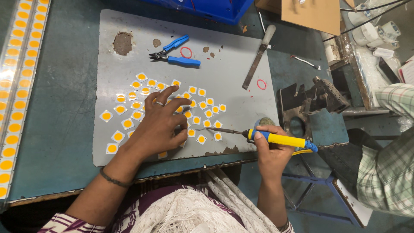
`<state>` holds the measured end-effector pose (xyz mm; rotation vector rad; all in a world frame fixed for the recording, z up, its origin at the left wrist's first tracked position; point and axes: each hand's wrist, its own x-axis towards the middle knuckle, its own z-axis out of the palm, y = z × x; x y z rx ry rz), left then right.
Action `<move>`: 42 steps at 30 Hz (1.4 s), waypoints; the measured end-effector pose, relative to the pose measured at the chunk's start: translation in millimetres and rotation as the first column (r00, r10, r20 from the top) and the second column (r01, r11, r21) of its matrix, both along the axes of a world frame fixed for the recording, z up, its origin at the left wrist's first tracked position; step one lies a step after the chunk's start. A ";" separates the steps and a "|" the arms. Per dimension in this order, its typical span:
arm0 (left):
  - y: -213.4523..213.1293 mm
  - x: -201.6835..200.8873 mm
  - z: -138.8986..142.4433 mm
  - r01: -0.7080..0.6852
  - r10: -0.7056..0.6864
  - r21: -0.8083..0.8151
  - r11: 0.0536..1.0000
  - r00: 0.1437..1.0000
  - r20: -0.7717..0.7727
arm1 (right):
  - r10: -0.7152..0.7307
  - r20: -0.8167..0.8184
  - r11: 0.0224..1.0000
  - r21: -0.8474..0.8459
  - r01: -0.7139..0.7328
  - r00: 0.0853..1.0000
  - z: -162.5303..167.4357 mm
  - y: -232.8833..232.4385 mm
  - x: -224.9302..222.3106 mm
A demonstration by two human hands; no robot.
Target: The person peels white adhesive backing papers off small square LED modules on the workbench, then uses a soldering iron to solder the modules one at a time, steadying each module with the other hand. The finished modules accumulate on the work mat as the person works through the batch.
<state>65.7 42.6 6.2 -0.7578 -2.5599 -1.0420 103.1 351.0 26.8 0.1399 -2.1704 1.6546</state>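
Left hand [161,125] spread flat over scattered square LED chips [202,105] on the grey mat [224,64], fingers pinning one for steadiness. Right hand [271,149] wrapped tight around a soldering iron [276,139], tip at that chip. Blue cutters [174,51] and knife [258,56] well apart beyond, nothing blocking.

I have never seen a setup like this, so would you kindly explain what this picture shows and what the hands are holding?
This is one view from a camera worn on a person's head, looking down at their bare hands. The right hand holds a soldering iron with a yellow and blue handle. The left hand presses on small white squares with orange centres, scattered over a grey mat. Blue cutters and a knife lie farther back. Another person's checked sleeve shows at right.
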 end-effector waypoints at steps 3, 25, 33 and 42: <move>-0.3 0.3 0.5 0.003 -0.003 0.016 1.000 1.000 0.002 | -0.019 -0.025 0.999 0.025 0.020 0.999 2.0 1.6 1.1; -1.4 2.2 7.1 0.135 -0.135 0.006 0.991 0.986 0.093 | -0.013 -0.030 0.998 0.063 0.014 0.999 4.5 6.2 15.1; -1.0 2.9 6.8 0.124 -0.123 0.002 0.992 0.988 0.094 | 0.010 -0.039 0.996 0.095 -0.006 0.999 2.8 4.6 15.1; -4.6 13.9 11.4 0.079 -0.078 0.030 0.996 0.997 -0.020 | -0.032 -0.080 0.998 0.057 0.037 0.996 7.4 7.3 16.6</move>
